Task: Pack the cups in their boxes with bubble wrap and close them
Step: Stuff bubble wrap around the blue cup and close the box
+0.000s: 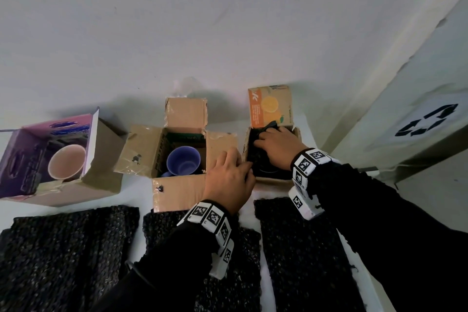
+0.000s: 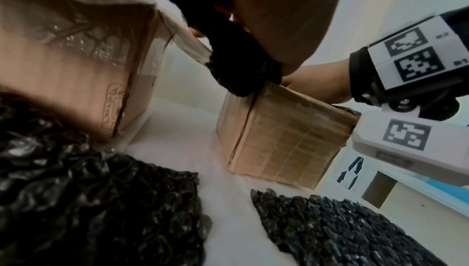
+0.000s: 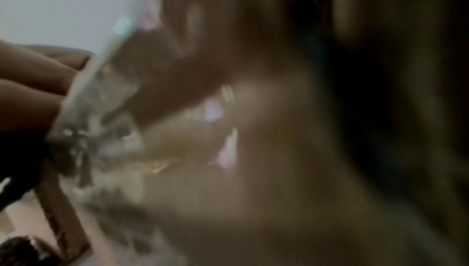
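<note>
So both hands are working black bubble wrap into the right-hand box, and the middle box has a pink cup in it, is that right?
Not quite: the cup in the middle box is blue, as the head view shows. The pink cup is in the purple box on the left. Both hands do work the black bubble wrap into the right-hand box.

Both arms reach forward in black sleeves, marker bands on the wrists; the left hand (image 1: 229, 180) and right hand (image 1: 277, 145) curl their fingers downward, side by side.

White table (image 1: 136, 195): 3 boxes (image 1: 177, 192), bubble wrap (image 1: 65, 256).
</note>
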Demonstrator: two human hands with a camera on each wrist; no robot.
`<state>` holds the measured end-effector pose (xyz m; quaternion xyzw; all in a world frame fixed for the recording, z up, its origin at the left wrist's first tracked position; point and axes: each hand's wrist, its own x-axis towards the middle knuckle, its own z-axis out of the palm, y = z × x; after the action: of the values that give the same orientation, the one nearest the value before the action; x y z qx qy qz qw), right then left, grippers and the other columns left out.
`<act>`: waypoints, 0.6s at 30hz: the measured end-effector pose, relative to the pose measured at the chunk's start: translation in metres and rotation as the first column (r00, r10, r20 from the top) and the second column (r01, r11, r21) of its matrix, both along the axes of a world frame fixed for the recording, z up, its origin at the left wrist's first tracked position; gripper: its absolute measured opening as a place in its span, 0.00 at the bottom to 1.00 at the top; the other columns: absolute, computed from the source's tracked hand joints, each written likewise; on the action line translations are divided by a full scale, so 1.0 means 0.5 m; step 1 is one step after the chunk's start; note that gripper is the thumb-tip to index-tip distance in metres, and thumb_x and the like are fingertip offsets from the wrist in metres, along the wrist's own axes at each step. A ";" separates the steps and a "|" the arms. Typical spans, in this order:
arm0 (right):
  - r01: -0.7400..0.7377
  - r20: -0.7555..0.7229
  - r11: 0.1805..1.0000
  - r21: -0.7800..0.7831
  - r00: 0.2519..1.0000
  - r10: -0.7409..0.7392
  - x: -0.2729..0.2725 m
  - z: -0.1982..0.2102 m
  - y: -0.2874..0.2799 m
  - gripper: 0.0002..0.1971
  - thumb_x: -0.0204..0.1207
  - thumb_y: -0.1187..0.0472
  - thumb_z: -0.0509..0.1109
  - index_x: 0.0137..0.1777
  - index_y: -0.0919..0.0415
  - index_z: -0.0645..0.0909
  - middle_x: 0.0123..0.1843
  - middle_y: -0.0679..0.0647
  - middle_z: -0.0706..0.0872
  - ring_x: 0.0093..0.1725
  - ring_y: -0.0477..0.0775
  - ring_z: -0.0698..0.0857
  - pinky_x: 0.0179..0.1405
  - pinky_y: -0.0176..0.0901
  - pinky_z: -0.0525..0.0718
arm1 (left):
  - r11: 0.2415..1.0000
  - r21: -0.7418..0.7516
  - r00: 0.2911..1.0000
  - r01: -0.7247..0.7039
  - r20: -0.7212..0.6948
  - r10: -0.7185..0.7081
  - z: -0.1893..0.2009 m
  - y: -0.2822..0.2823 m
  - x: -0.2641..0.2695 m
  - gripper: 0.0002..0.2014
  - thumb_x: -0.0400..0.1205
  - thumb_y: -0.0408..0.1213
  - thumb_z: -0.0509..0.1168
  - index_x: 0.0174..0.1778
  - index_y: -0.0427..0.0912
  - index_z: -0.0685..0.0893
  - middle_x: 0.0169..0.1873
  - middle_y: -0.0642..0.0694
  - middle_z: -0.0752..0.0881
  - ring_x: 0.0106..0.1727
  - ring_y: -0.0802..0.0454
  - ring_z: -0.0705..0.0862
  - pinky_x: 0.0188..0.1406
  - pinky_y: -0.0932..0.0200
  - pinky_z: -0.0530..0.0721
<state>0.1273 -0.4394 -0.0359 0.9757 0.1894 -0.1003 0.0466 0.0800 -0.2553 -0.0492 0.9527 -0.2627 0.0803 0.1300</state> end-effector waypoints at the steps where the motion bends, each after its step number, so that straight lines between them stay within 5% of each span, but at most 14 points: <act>1: -0.001 -0.006 1.000 0.025 1.000 0.002 0.000 0.006 0.001 0.20 0.77 0.62 0.62 0.69 0.53 0.77 0.64 0.53 0.81 0.66 0.57 0.76 0.59 0.52 0.76 | 1.000 0.014 1.000 -0.001 -0.004 0.001 0.000 -0.001 0.000 0.15 0.79 0.49 0.58 0.43 0.48 0.88 0.42 0.48 0.76 0.43 0.47 0.76 0.38 0.52 0.77; 4: -0.043 0.151 0.992 0.122 0.988 0.025 -0.013 0.016 -0.005 0.17 0.70 0.67 0.68 0.60 0.59 0.80 0.57 0.56 0.83 0.56 0.60 0.80 0.46 0.54 0.83 | 1.000 0.027 1.000 -0.002 -0.028 0.002 -0.001 0.000 -0.002 0.15 0.79 0.49 0.57 0.41 0.48 0.88 0.41 0.48 0.78 0.42 0.48 0.77 0.37 0.53 0.78; 7: -0.046 0.322 0.987 0.151 0.947 -0.005 -0.018 0.004 -0.023 0.19 0.66 0.68 0.71 0.59 0.62 0.80 0.59 0.59 0.82 0.54 0.61 0.78 0.44 0.56 0.83 | 0.999 0.034 0.999 0.008 -0.048 -0.006 0.001 0.000 0.000 0.16 0.79 0.49 0.56 0.42 0.48 0.88 0.41 0.48 0.78 0.42 0.48 0.78 0.37 0.53 0.79; 12: -0.041 0.144 0.987 0.153 0.989 0.019 -0.030 0.004 -0.019 0.20 0.76 0.63 0.65 0.69 0.57 0.76 0.66 0.54 0.79 0.64 0.56 0.77 0.55 0.52 0.76 | 0.992 0.118 0.991 0.035 -0.135 -0.019 0.014 -0.010 0.006 0.19 0.80 0.53 0.52 0.46 0.48 0.86 0.45 0.47 0.77 0.46 0.48 0.76 0.41 0.51 0.80; 18: -0.019 0.024 0.985 0.172 1.000 0.015 -0.020 -0.009 -0.028 0.24 0.79 0.55 0.64 0.75 0.45 0.70 0.70 0.48 0.78 0.67 0.53 0.73 0.62 0.49 0.69 | 0.997 0.028 0.962 0.068 -0.267 -0.058 0.023 0.008 0.007 0.26 0.75 0.54 0.50 0.62 0.50 0.85 0.51 0.46 0.78 0.46 0.46 0.82 0.40 0.53 0.82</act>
<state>0.1172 -0.4533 -0.0403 0.9755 0.2051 -0.0720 -0.0348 0.0834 -0.2512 -0.0375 0.9483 -0.2744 -0.0575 0.1489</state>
